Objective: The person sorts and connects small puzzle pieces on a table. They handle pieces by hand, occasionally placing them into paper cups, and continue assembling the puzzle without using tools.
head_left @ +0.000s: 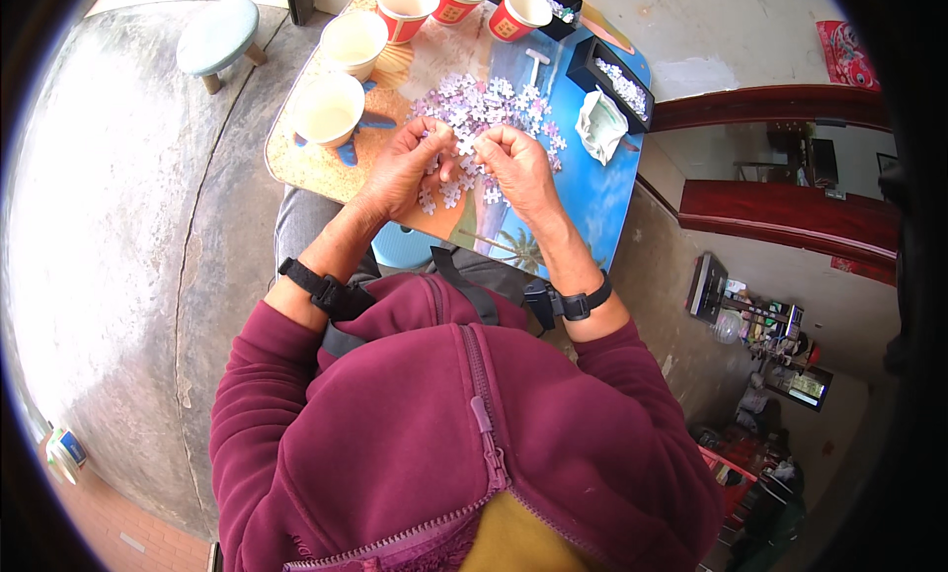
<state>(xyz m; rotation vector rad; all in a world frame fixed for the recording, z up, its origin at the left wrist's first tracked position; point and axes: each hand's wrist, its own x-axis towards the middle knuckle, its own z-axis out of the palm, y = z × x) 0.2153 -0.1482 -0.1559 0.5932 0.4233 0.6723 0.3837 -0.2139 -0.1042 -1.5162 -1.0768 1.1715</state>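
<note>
Here, jigsaw pieces [486, 100] lie two o'clock from left hand [419, 163], eleven from right hand [513, 165]; both pinched, contents unclear; paper cup [511, 23] printed.

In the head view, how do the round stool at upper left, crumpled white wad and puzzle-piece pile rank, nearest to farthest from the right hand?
From the right hand:
1. Puzzle-piece pile, right beside it.
2. Crumpled white wad, to its right.
3. Round stool, on the floor, far left.

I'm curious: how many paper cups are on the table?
5: first cup, left of the left hand; second cup, beyond it; third cup, fourth cup, fifth cup, farther right. More may be hidden.
</note>
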